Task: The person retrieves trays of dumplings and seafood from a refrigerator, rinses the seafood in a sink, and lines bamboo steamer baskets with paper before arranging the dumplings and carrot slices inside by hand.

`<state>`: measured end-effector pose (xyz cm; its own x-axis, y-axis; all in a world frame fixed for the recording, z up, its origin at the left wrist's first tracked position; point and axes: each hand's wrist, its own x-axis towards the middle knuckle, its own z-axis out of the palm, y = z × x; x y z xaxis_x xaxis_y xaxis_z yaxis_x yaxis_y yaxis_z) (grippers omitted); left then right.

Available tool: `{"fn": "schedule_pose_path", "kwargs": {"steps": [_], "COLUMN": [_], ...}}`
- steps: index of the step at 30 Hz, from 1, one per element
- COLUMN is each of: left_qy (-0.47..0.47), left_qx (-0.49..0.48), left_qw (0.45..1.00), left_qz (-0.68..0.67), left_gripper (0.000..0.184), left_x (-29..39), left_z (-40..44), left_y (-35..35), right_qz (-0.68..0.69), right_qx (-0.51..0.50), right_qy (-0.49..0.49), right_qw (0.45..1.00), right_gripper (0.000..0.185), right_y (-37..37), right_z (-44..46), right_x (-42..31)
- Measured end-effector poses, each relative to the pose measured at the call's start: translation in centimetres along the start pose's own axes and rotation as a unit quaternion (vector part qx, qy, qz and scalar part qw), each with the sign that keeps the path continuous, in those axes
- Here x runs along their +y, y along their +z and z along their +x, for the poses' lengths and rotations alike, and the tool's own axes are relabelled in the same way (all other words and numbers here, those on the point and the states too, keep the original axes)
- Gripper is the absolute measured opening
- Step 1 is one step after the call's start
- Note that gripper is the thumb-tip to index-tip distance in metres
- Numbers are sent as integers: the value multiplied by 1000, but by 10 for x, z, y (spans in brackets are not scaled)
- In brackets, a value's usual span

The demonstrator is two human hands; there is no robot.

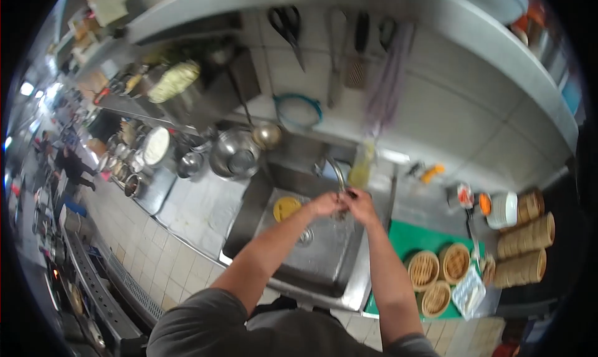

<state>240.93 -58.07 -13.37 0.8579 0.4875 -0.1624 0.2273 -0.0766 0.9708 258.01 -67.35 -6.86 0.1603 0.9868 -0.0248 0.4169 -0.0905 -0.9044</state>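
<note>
Over the metal sink, my left hand and my right hand meet right below the curved faucet. Both have their fingers bent inward and pressed close together. Something small and dark shows at the fingers of my right hand; its kind is too blurred to tell. What lies between the two hands is hidden. To the left of my left hand, a round yellow thing rests in the sink, near the drain. A bottle with yellowish liquid stands behind the faucet.
A green cutting board at right bears several bamboo steamers and a plastic-wrapped pack. Stacked steamers stand farther right. Metal bowls sit left of the sink. Scissors and a grater hang on the wall.
</note>
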Motion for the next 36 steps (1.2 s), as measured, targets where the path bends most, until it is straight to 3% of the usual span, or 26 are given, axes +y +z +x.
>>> {"fn": "schedule_pose_path", "kwargs": {"steps": [3, 5, 6, 7, 12, 14, 17, 18, 20, 22, 24, 25, 27, 29, 32, 34, 35, 36], "left_qy": [11, -99, -96, -97, -76, -199, -159, -160, 77, 119, 48, 70, 82, 58, 66, 48, 62, 77], "left_qx": [40, 50, 60, 77, 130, 67, 53, 57, 243, 213, 143, 187, 250, 238, 215, 185, 190, 193], "left_qw": [999, 992, 992, 988, 965, 950, 945, 946, 956, 968, 984, 977, 963, 968, 974, 980, 976, 972], "left_qz": [-13, 56, 57, 95, 217, 231, 280, 278, 148, 53, 93, 79, 66, 56, -19, -51, -83, -114], "left_gripper": [27, 38, 38, 39, 39, 42, 45, 45, 44, 39, 37, 35, 33, 29, 27, 22, 24, 26], "left_x": [-2, -16, -11, -8, -26, -26, -26, -24, -15, 26, 56, 58, 65, 100, 84, 76, 80, 86], "left_z": [-8, -12, -21, -33, -72, -83, -97, -98, -93, -81, -74, -71, -90, -115, -126, -139, -148, -157], "left_y": [-2, -4, -3, 1, 16, 17, 20, 25, 44, 48, 43, 52, 59, 66, 74, 79, 81, 80], "right_qz": [44, 82, 122, 35, -17, -26, -5, -39, -71, -125, -107, -92, -83, -71, -42, 6, -42, -41], "right_qx": [10, -27, -59, -70, -59, -65, -65, -64, -74, -77, -94, -97, -111, -105, -124, -206, -197, -200], "right_qy": [19, 7, 4, -9, -22, -25, -31, -86, -145, -253, -210, -162, -180, -195, -185, -72, -140, -142], "right_qw": [999, 996, 991, 997, 998, 997, 997, 993, 984, 956, 967, 978, 974, 973, 974, 976, 970, 969], "right_gripper": [25, 20, 16, 11, 21, 22, 22, 17, 12, 11, 14, 18, 13, 8, 8, 9, 10, 10], "right_y": [7, 19, 21, 21, 17, 16, 12, 10, 10, 6, 1, 1, -6, -9, -8, -5, -6, 0], "right_z": [-3, 7, 13, 15, 2, -2, -8, -12, -19, -23, -26, -28, -42, -50, -66, -82, -90, -89], "right_x": [-17, 23, 21, 20, -3, -6, -11, -16, -27, -36, -43, -48, -69, -81, -92, -118, -135, -140]}}
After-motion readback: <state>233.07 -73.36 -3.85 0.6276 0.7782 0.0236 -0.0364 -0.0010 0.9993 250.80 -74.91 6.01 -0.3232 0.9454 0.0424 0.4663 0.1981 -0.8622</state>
